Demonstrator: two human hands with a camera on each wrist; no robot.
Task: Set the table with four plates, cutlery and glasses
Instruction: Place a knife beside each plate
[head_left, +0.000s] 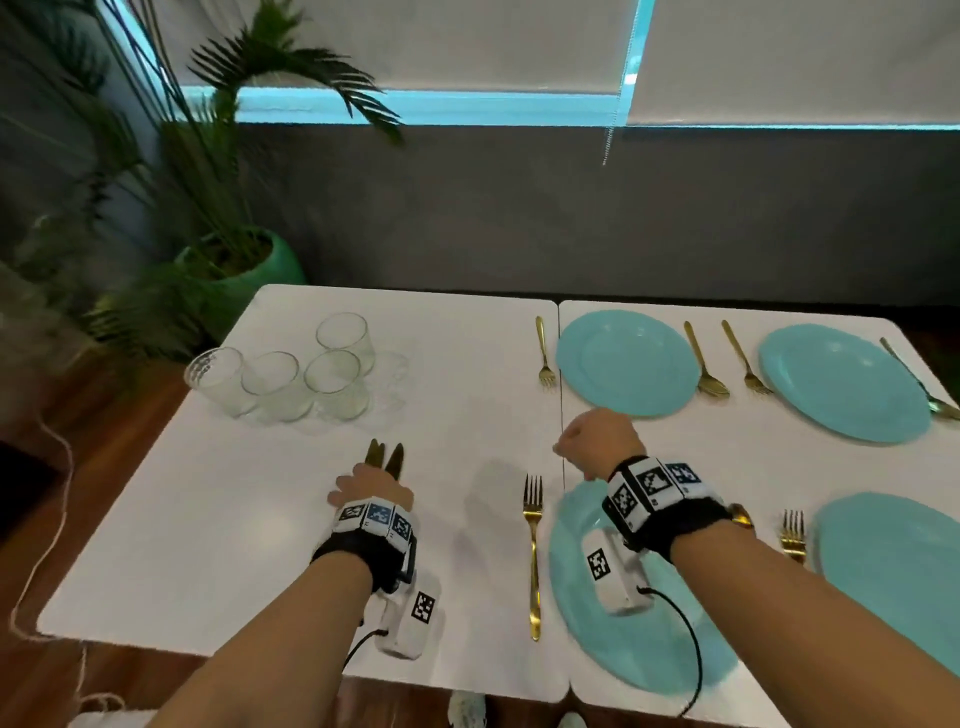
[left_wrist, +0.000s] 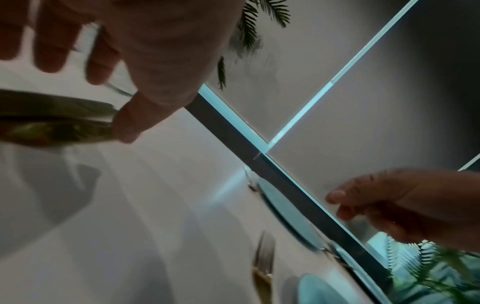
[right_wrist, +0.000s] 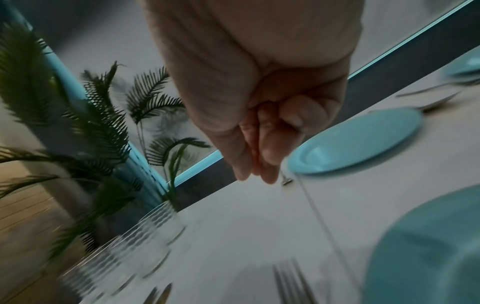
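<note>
Four teal plates lie on the white table (head_left: 208, 519): far middle (head_left: 626, 364), far right (head_left: 841, 382), near middle (head_left: 597, 613) partly under my right forearm, near right (head_left: 904, 561). Gold forks lie left of the near plates (head_left: 533, 545) (head_left: 794, 535). My left hand (head_left: 363, 483) rests low on the table's left half and grips two gold knives (head_left: 385, 460), blades pointing away; the thumb (left_wrist: 130, 123) presses the gold metal (left_wrist: 52, 119). My right hand (head_left: 587, 447) hovers over the table seam, fingers (right_wrist: 259, 156) hanging together, holding nothing.
Several clear glasses (head_left: 291, 374) stand bunched at the table's far left. A gold fork (head_left: 544, 353) and spoon (head_left: 706, 364) flank the far middle plate; another fork (head_left: 745, 358) and spoon (head_left: 919, 384) flank the far right one. A potted palm (head_left: 234, 249) stands beyond the left corner.
</note>
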